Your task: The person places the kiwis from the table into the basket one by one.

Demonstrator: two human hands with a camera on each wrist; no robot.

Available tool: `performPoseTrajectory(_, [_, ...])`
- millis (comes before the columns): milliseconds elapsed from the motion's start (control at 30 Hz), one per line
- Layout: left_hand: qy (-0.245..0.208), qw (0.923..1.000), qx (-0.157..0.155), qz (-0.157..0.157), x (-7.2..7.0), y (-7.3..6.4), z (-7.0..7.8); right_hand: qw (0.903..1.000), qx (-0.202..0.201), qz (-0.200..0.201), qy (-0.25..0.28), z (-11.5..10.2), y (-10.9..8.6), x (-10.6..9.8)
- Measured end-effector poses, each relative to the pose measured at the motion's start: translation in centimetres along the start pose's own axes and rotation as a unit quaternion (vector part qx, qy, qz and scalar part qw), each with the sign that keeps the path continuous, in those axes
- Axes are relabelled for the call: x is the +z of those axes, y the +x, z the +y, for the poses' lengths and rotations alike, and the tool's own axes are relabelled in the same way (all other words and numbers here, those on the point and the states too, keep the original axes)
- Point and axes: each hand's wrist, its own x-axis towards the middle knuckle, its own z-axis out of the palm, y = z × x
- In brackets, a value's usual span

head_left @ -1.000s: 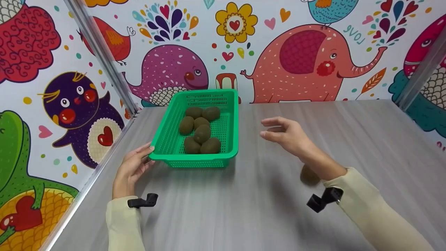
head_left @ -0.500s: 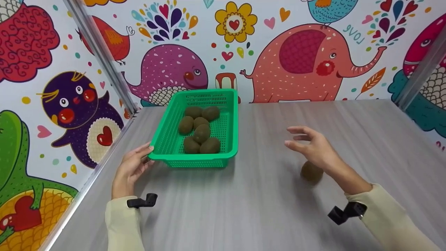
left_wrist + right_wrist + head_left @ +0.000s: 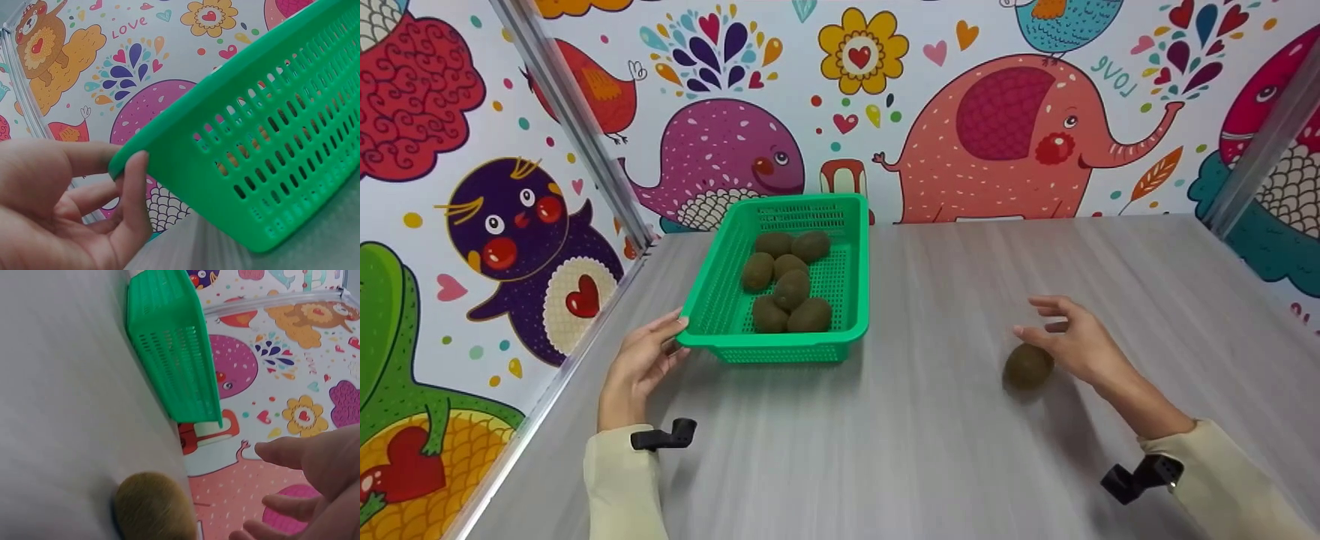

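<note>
A green plastic basket [image 3: 855, 300] stands on the table at centre left, with several brown kiwis [image 3: 793, 289] lying in it. At its near left corner my left hand [image 3: 643, 364] pinches the rim between thumb and fingers, which the left wrist view shows close up. One loose kiwi [image 3: 1028, 367] lies on the table to the right of the basket. Just above and right of that kiwi is my right hand [image 3: 1078, 341], its fingers relaxed and apart, holding nothing. In the right wrist view the loose kiwi [image 3: 153, 509] sits to the left of the hand.
A grey wood-grain table [image 3: 930, 450] reaches back to a wall [image 3: 870, 165] printed with cartoon animals. Another printed panel [image 3: 427, 225] closes the left side, along a metal edge strip [image 3: 540, 420]. Each wrist carries a small black camera [image 3: 1144, 478].
My right hand has moved right and toward me, away from the basket and over beside the loose kiwi, which now shows more fully. The left hand keeps its hold on the basket rim.
</note>
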Motion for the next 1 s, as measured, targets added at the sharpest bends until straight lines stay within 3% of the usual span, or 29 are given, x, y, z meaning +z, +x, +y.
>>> performPoseTrajectory(200, [-0.004,1.0,-0.008,0.005,-0.1,0.0,0.0,0.9979,0.056,-0.03,-0.011,1.9,0.1,-0.2])
performPoseTrajectory(433, [-0.01,0.9999,-0.007,0.0,-0.1,0.1,-0.1,0.9892,0.111,-0.095,0.014,3.2,0.3,0.2])
performPoseTrajectory(633, [-0.01,0.9999,-0.006,0.004,-0.2,0.1,-0.2,0.9862,0.114,-0.12,0.015,3.2,0.8,1.0])
performPoseTrajectory(1000, [0.003,1.0,-0.001,0.002,0.0,0.1,-0.1,0.9861,0.108,-0.125,0.016,2.4,1.3,1.9])
